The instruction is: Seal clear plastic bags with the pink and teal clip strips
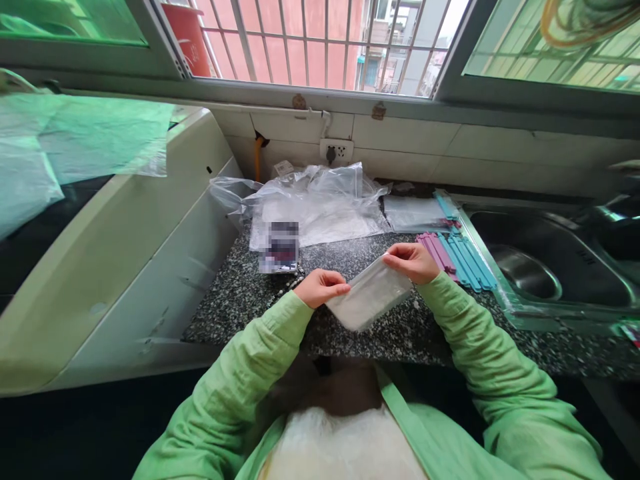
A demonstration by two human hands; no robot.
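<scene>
A clear plastic bag (369,299) is held over the front of the speckled counter, tilted with its right end higher. My left hand (323,288) pinches its upper left corner between thumb and fingers. At the upper right corner, my right hand (413,261) grips the same edge. Just right of that hand lie several purple strips (438,256) and several light blue strips (466,261), side by side. Behind them is a flat stack of clear bags (414,213), with a few coloured strips at its right end.
Crumpled clear plastic (320,207) covers the back of the counter (235,293). A phone-like object (281,248), partly blurred out, lies at its front left. A metal sink (590,267) is on the right, a white appliance (150,233) on the left. A wall socket (337,151) sits below the barred window.
</scene>
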